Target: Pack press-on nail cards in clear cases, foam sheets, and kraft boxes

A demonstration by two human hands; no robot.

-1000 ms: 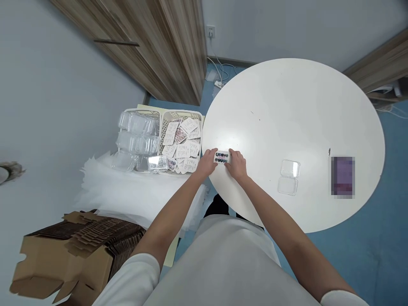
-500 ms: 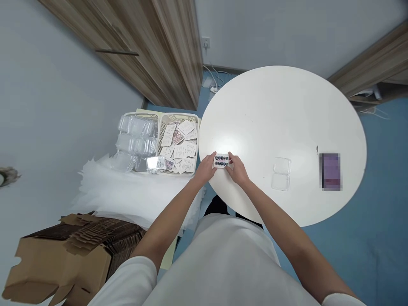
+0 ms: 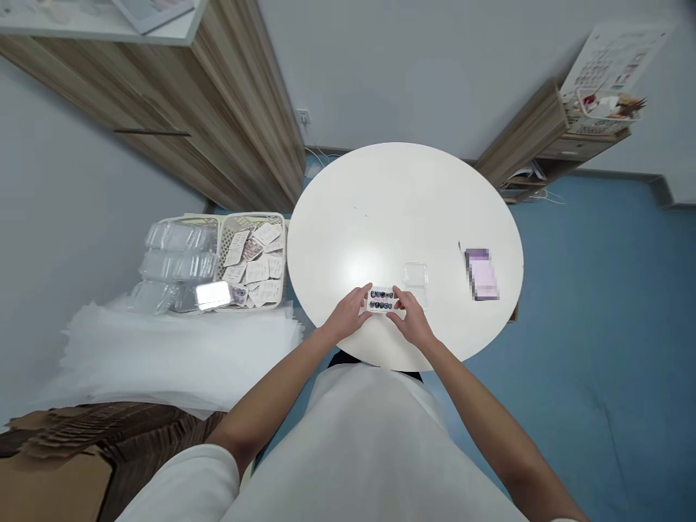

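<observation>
Round white worktop (image 3: 348, 217), with a wide stretch of surface running past the hands to the far rim. Left hand (image 3: 346, 315) and right hand (image 3: 414, 319) have their fingers (image 3: 360, 293) pinching a small printed card (image 3: 381, 299) by opposite ends, over the near part; can't tell if it's touching down. Opened clear case (image 3: 416, 275) sits just beside the right hand, blurred-out purple thing (image 3: 481, 275) nearer the right edge, card basket (image 3: 283, 254) just off the left one
</observation>
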